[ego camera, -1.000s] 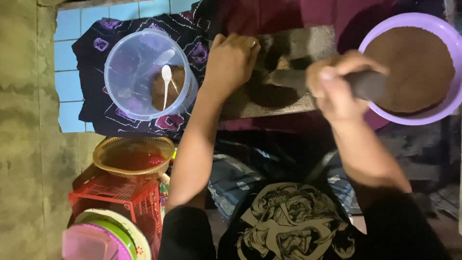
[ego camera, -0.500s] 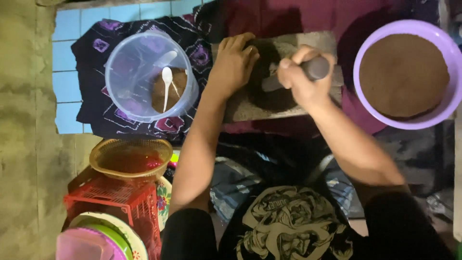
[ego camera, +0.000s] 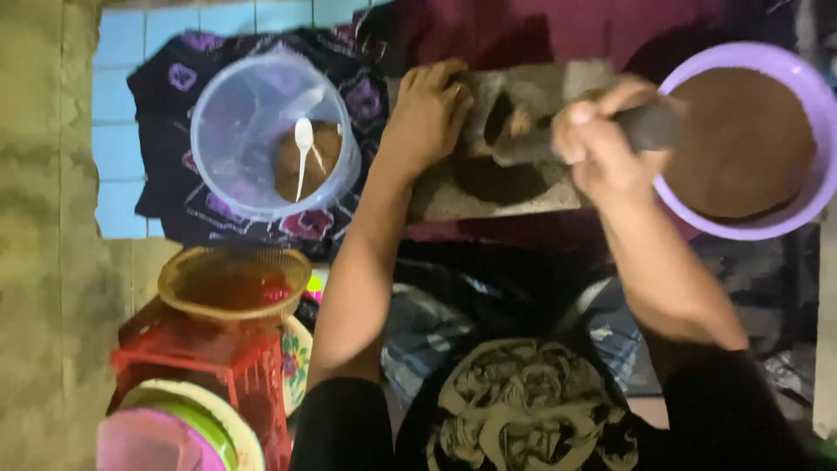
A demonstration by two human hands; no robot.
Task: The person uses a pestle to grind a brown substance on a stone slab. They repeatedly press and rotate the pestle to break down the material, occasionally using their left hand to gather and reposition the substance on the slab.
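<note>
Head view, hands: left hand (ego camera: 427,109) lies flat, fingers together, pressing on the left end of the flat grey stone grinding slab (ego camera: 523,187). Right hand (ego camera: 602,139) is wrapped tight round a dark stone roller (ego camera: 645,126) lying across the slab.

Paste: a dark brown lump of ground paste (ego camera: 501,179) sits mid-slab, just below the roller.

Handling: roller looks heavy, hard, probably slick with paste, so best gripped at the bare end. The paste is likely soft and sticky.

Neighbours: round purple plastic basin (ego camera: 815,187) of brown paste to the right; clear plastic tub (ego camera: 218,148) with a white spoon (ego camera: 302,144) to the left.

Surface: dark patterned cloth (ego camera: 166,78) over pale blue floor tiles (ego camera: 122,139); a red plastic stool (ego camera: 218,366) is nearby.
</note>
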